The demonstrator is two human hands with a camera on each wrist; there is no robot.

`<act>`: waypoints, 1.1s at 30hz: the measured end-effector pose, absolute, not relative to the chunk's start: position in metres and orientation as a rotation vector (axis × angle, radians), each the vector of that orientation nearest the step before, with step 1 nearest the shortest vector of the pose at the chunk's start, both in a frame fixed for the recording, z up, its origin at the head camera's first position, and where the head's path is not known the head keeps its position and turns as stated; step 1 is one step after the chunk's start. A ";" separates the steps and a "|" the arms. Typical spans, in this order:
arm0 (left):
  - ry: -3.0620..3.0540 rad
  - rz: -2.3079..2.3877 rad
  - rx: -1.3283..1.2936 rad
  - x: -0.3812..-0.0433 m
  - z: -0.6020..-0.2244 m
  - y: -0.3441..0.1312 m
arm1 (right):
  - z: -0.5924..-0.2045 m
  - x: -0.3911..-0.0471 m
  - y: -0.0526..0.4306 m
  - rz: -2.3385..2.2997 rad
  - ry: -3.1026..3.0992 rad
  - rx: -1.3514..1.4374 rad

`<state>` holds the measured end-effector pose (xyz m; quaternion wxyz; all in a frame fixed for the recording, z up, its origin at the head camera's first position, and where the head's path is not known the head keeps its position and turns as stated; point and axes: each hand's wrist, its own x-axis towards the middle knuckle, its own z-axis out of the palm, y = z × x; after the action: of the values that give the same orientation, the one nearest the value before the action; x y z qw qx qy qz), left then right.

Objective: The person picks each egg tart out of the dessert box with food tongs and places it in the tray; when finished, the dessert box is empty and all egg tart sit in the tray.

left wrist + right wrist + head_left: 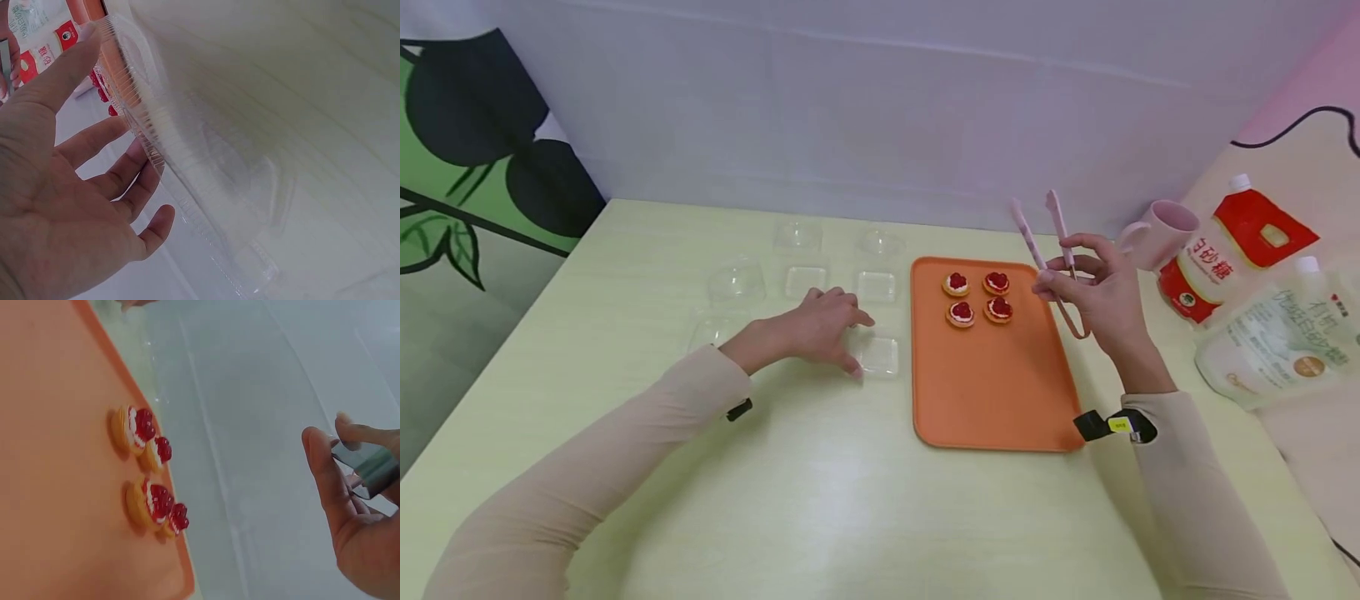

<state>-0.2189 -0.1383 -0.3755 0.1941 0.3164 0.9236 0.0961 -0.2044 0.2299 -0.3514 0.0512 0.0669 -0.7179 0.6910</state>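
Observation:
My left hand [826, 327] spreads its thumb and fingers at the edge of a clear plastic box [878, 357], left of the tray. In the left wrist view its thumb [62, 72] and fingertips lie right at the ribbed rim of the clear box [206, 156]. My right hand [1101, 292] pinches pink-tipped metal tongs [1060, 225] above the tray's right edge, tips pointing up and apart. Several small tarts [962, 314] with cream and red berries sit together on the far half of the orange tray [992, 392].
More clear plastic boxes [877, 286] stand with raised lids behind and left of my left hand, one of them [737, 283] farther left. At the right are a pink mug [1163, 233], a red-and-white sugar bag [1221, 250] and a pale spouted pouch [1273, 333]. A white curtain hangs behind the table.

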 end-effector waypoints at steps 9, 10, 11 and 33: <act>2.594 0.266 0.879 -0.219 -0.374 -0.139 | -0.376 -0.211 0.272 1.986 -2.365 -0.035; 2.594 0.268 0.878 -0.219 -0.375 -0.139 | -0.380 -0.211 0.277 1.974 -2.391 -0.049; 2.594 0.270 0.877 -0.220 -0.375 -0.139 | -0.384 -0.211 0.283 1.944 -2.433 -0.061; 2.585 0.270 0.865 -0.219 -0.375 -0.139 | -0.428 -0.194 0.334 1.000 -3.076 0.285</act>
<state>-0.2189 -0.1389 -0.3751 0.1997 0.3095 0.9247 0.0966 -0.1942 0.3335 -0.4281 -0.0528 0.0876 -0.9460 0.3075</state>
